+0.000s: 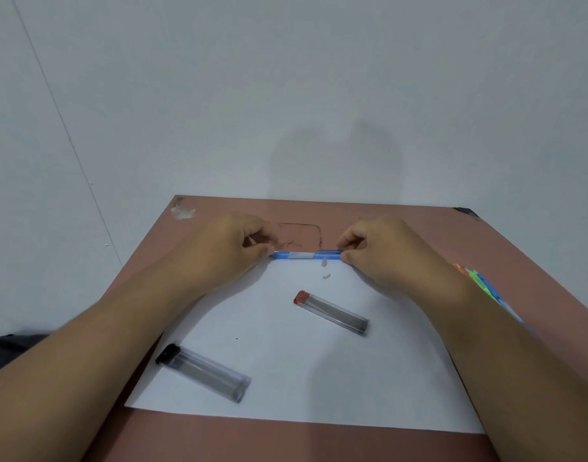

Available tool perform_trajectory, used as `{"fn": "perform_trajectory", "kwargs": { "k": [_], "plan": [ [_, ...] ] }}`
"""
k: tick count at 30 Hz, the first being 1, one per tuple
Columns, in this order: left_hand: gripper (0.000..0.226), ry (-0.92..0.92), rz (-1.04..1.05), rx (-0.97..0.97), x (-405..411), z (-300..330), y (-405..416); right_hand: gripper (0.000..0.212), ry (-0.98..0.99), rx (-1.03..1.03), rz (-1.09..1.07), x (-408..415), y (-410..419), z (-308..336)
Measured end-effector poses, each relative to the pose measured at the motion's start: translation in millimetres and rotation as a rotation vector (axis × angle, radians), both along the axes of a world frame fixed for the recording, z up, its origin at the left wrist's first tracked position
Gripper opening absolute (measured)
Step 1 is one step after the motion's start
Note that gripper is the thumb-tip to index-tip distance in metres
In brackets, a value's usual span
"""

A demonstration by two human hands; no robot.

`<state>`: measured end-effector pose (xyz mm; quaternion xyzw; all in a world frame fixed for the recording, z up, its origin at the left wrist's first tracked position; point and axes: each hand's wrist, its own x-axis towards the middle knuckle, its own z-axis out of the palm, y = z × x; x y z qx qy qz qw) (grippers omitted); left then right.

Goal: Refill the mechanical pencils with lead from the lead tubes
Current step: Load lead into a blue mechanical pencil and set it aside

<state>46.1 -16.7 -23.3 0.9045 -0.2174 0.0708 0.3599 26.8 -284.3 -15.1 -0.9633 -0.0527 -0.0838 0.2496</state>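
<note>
Blue pencil (pixel 307 255) between both hands

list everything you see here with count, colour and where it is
blue pencil: 1, blue with a pale band, far edge of the paper, held at both ends
red-cap tube: 1, clear with red cap, middle of the paper
black-cap tube: 1, clear with black cap, near left of the paper
white bits: 2, white, on the paper just below the blue pencil
spare pencils: count unclear, orange, green and blue, right of the table, partly behind the right arm
paper: 1, white, on the table
table: 1, reddish brown, against a pale wall
left hand: pinches the pencil's left end
right hand: pinches its right end
</note>
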Motion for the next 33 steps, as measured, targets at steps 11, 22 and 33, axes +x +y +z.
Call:
{"fn": "perform_trajectory", "kwargs": {
  "k": [11,22,33],
  "plan": [
    [0.01,-0.007,0.007,-0.067,-4,3,1,0.029,0.139,-0.053,0.278,-33,26,30],
    [0.009,-0.08,-0.238,-0.125,-17,10,-2,0.034,0.161,-0.06,0.287,-35,31,27],
    [0.024,0.082,-0.15,-0.369,-29,22,-14,0.015,-0.068,0.282,0.26,-35,33,27]
  ]
}}
